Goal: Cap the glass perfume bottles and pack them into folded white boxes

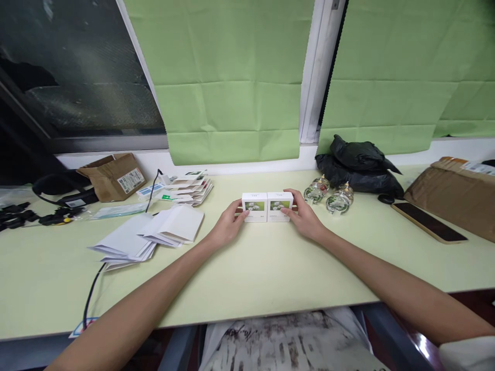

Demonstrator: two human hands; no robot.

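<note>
Two small white boxes with green flower pictures stand upright side by side on the pale table, touching each other. My left hand (229, 222) grips the left box (254, 212) at its outer side, thumb on the front face. On the other side, my right hand (302, 215) holds the right box (279, 213) the same way, its thumb over the picture. The fingers behind the boxes are mostly hidden. Just right of my right hand are two clear, round glass bottles (340, 200) with gold tops.
Folded white card sheets (131, 239) and stacked flat cartons (189, 188) lie to the left, near an open brown box (114, 178) and a black cable (91, 296). Toward the right are a black plastic bag (359, 167), a phone (429, 221) and a brown parcel (456, 193).
</note>
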